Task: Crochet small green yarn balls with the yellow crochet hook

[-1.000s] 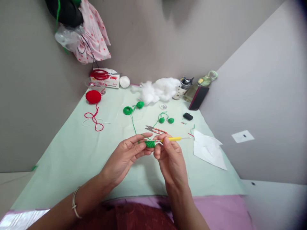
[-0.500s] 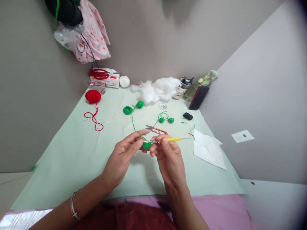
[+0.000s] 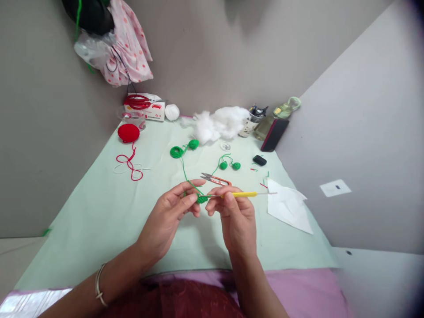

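Between thumb and fingers, my left hand [image 3: 174, 204] pinches a small green crochet piece [image 3: 202, 199]. Green yarn [image 3: 184, 170] runs over the left forefinger and back to a ring-shaped green coil [image 3: 176, 152] on the table. My right hand [image 3: 236, 210] is closed around the yellow handle of a crochet hook [image 3: 245, 194]. The hook's thin metal shaft reaches left to the green piece, where a strand of yarn is on it; its tip is too small to make out. Just beyond my hands lie orange-handled thread snips [image 3: 217, 179].
Two small green balls [image 3: 229, 166] lie past the snips, and another green ball [image 3: 193, 144] is by the coil. White stuffing [image 3: 221, 123] is heaped at the back. Red yarn [image 3: 128, 133] sits left; white paper [image 3: 288, 205], a black case [image 3: 259, 160] and a phone [image 3: 274, 135] are right.
My right hand has shifted slightly right with the hook, drawing it out further from the green piece. My left hand still pinches the piece, which has tilted a little.
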### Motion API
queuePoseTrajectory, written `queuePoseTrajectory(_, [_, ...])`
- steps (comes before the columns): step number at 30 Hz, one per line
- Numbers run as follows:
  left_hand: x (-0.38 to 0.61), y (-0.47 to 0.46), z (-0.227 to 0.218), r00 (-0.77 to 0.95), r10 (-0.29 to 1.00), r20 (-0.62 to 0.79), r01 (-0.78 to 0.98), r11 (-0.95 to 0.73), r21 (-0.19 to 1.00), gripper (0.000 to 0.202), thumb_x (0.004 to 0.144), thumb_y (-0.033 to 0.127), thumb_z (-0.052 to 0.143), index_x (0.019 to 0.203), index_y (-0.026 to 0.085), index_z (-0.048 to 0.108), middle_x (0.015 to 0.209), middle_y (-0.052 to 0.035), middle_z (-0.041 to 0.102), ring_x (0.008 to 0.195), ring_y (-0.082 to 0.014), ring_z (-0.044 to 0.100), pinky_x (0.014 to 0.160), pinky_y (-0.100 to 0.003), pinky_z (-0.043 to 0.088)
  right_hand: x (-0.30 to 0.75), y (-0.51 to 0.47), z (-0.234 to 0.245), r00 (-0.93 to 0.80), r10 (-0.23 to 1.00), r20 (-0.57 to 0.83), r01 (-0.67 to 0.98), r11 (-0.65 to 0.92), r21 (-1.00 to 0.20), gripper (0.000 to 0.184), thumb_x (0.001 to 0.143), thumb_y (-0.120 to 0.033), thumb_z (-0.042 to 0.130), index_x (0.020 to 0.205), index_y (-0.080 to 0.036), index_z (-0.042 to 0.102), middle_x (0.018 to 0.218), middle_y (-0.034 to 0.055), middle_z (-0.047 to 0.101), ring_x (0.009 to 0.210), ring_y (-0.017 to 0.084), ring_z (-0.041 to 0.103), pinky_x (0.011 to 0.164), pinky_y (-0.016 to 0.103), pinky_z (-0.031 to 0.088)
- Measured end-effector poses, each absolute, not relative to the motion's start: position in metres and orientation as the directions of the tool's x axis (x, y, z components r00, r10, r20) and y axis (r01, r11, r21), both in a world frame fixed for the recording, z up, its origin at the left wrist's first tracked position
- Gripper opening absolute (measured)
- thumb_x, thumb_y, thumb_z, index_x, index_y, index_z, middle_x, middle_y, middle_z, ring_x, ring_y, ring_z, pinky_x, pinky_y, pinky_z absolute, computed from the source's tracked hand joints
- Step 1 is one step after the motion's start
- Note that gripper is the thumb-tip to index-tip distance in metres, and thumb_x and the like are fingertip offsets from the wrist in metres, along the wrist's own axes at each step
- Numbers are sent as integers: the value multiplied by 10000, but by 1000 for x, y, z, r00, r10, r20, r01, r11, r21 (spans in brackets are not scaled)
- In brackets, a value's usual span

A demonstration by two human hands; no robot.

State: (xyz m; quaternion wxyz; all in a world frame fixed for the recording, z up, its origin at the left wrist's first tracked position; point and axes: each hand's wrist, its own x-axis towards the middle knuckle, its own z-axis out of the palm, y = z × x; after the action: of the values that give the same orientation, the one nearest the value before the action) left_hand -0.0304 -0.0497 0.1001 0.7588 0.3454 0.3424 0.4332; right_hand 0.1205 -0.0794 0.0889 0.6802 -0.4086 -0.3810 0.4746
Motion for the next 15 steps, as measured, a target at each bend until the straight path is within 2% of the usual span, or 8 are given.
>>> queuePoseTrajectory(4, [-31,-50,99,362,912,-194,-381,335,862,239,912,319,749,1130,240,801,777,12,614,704,-132,568,807,-293,475,123,-84,91,254,947,198,-222,256,-941,224,1001,-370,638,918,-203,762,896,53,784,646,149,725,593,289,615])
queuePoseTrajectory(8, [-34,-53,96,329,937,-117,-314,226,922,217,945,335,724,1148,303,794,822,22,613,743,-128,577,831,-279,478,123,-90,94,263,901,343,4,355,-935,206,1037,-280,577,983,-221,767,925,48,780,705,162,742,625,307,625])
queuePoseTrajectory(12, [-36,-56,96,307,951,-39,-215,109,971,215,970,311,692,1165,333,782,836,21,634,786,-137,601,817,-267,492,124,-96,96,186,839,511,222,470,-854,240,1036,-150,530,1059,-242,750,951,47,772,802,178,738,666,326,619])
queuePoseTrajectory(15, [-34,-59,98,269,963,-23,-209,81,975,204,931,281,741,1127,303,793,856,13,653,814,-143,610,814,-264,503,123,-100,90,99,771,629,431,536,-726,294,1004,-82,544,1143,-264,728,987,50,771,902,200,736,742,352,622])
